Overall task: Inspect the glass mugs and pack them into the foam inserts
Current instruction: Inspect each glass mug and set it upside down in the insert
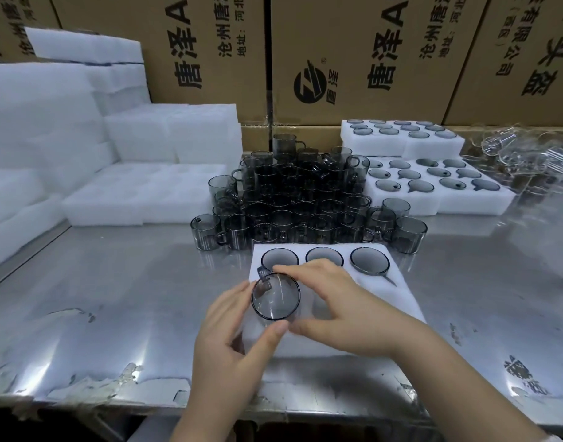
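Packing step. Glass mug [275, 296] pinched at rim by left hand [229, 330] and right hand [334, 301], above near-left pocket of foam insert [385, 298]. Next: align handle with slot, lower level.

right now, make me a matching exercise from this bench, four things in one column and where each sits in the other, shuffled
1 held mug
2 grey mug pile
3 clear glassware
4 empty foam inserts

A far right of the table
B left side of the table
C middle, behind the near foam insert
D gripped by left hand and right hand

Pairs: 1-D, 2-C, 3-A, 4-B
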